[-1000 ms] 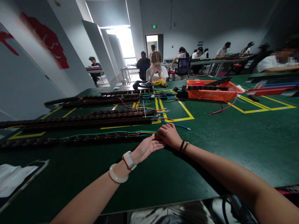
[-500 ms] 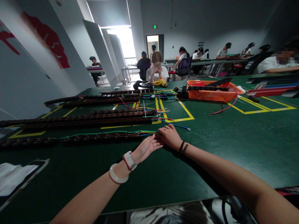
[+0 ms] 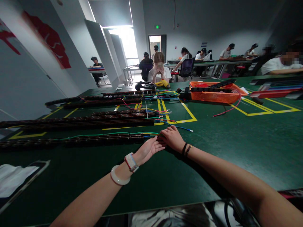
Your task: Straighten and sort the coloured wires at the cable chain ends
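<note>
Head view: wires [image 3: 149, 134] lead into the curled right hand [image 3: 173, 137], left hand [image 3: 147, 150] half-open alongside.

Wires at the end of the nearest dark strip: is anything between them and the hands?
Nothing visible. The wires run straight into the right hand, with the left hand close beside it. The ring-tipped blue wire lies beyond the hands, not between.
</note>
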`<state>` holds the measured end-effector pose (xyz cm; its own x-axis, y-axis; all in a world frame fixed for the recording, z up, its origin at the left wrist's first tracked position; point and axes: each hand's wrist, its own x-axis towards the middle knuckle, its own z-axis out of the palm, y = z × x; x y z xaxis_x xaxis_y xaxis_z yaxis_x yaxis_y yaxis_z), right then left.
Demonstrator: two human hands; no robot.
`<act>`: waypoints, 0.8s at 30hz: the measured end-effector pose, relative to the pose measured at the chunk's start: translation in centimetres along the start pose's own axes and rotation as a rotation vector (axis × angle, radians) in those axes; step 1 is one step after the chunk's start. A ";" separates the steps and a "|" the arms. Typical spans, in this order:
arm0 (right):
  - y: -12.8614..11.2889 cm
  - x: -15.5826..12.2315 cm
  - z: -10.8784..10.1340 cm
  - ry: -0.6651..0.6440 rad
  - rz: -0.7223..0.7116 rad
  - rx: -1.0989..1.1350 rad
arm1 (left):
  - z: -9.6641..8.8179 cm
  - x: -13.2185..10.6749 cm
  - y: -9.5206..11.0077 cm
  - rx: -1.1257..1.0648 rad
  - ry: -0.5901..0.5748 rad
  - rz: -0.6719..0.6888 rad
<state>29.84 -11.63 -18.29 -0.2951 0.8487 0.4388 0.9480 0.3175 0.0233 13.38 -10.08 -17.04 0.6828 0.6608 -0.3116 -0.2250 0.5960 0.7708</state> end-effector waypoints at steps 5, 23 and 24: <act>0.1 -0.1 0.1 0.018 -0.010 0.012 | 0.0 0.0 0.1 -0.015 0.001 -0.007; -0.7 -1.0 -0.7 0.144 -0.428 -0.257 | 0.2 1.2 -0.7 -0.186 0.065 0.144; -0.7 -1.0 -0.8 0.133 -0.448 -0.255 | 0.0 1.4 -0.8 -0.194 0.069 0.146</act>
<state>29.55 -13.03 -18.05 -0.6756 0.5876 0.4454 0.7365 0.5097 0.4447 14.55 -9.63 -18.11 0.5856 0.7720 -0.2472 -0.4516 0.5640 0.6914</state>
